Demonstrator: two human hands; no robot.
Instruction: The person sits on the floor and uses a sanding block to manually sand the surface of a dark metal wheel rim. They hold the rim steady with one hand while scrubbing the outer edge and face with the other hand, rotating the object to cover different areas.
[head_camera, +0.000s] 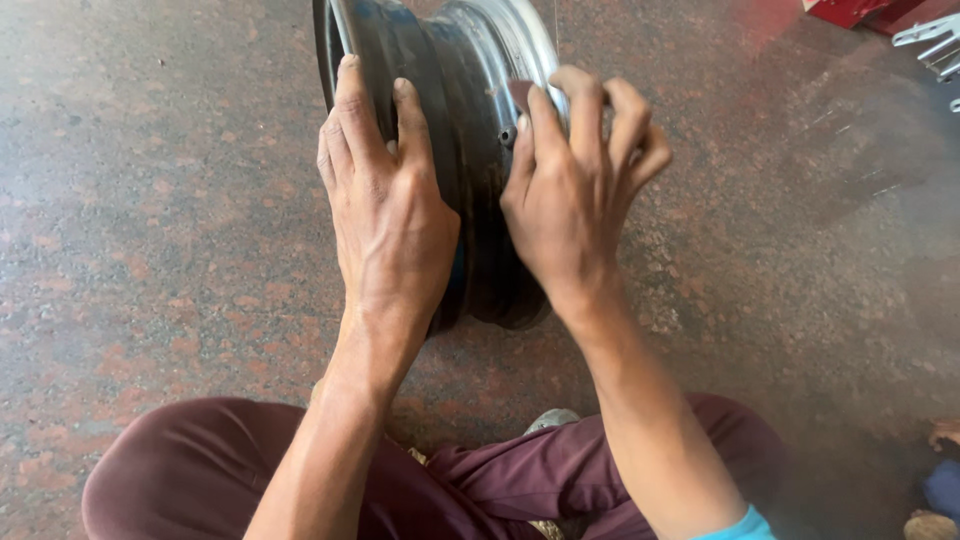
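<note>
I am steadying the steel wheel rim, upright on the speckled floor, my left hand lying flat across its barrel and my right hand curled over the flange edge, judging it heavy, rigid and smooth.

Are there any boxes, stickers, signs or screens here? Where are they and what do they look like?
None show. There is only a dark metal wheel rim standing on edge on the speckled reddish floor, with the left hand and right hand on it, and a red thing cut off at the top right.
</note>
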